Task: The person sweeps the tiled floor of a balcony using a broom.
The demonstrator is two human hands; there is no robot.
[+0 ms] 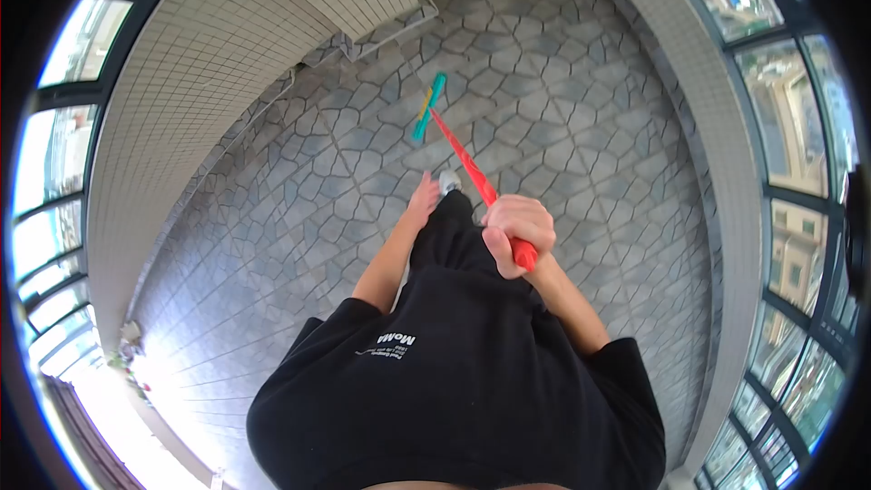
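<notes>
My right hand is wrapped round the top of the red stick of a long-handled floor-cleaning tool, its end poking out below my thumb. The stick slopes away to a narrow teal head with a yellow patch, down at the stone floor ahead of me. The exact kind of head is too small to tell. My left hand hangs by my leg, fingers stretched out and holding nothing. Close beside it shows one light-coloured shoe.
Grey irregular stone paving covers the floor. A curved-looking tiled wall runs along the left, with a stepped corner ahead. To the right, a low wall stands beneath framed windows. Bright light falls at the lower left, near small blurred objects.
</notes>
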